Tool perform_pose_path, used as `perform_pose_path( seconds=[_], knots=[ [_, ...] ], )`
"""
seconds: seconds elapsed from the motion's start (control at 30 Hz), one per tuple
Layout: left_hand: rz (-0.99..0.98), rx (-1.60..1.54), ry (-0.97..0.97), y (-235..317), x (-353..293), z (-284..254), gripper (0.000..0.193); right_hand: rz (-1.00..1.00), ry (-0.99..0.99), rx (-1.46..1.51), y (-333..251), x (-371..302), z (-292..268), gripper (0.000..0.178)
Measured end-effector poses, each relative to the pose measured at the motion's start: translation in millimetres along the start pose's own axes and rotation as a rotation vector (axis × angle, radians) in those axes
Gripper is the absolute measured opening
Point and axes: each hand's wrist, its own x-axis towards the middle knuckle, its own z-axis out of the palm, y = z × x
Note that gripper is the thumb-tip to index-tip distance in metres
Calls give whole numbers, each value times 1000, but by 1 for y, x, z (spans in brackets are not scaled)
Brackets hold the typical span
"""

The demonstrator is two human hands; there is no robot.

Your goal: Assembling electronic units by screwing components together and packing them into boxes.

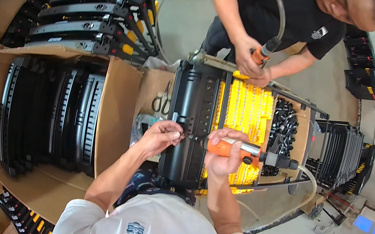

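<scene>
orange driver (221, 147) is gripped by right hand (221, 165), aimed at 9 o'clock; left hand (162, 137) pinched over black panel (193, 103), can't tell on what

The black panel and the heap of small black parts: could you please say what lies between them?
In the head view, yellow parts lie there in rows, with the right hand and orange tool over them.

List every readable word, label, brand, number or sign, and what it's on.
No text legible.
Wearer's white fabric T-shirt: dark-blue emblem, too small to read.
Co-worker's black fabric T-shirt: pale chest patch, too small.
Long yellow strips: any print too small.
Orange-and-silver cylindrical power tool: no readable marking.
</scene>
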Motion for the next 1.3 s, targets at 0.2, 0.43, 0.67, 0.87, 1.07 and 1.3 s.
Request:
perform_pose_path(
  seconds=[0.2, 0.43, 0.67, 0.87, 1.07, 1.3],
  knots=[
    [0, 125, 89, 3, -1, 15, 19, -90, 26, 56, 2, 0, -8, 23],
    [-33, -92, -16, -8, 11, -5, 21, 6, 95, 166, 16, -5, 1, 12],
    [1, -71, 275, 9, 4, 19, 26, -180, -139, -110, 59, 51, 10, 10],
    [-22, 764, 462, -25, -48, -57, 15, -133, -153, -82, 97, 103, 37, 8],
    [-154, 821, 228, -55, -85, -77, 26, -143, -243, -227, 123, 113, 46, 6],
    [-212, 761, 226, -58, -84, -74, 31, -89, -288, -266, 143, 118, 53, 7]
  ],
)
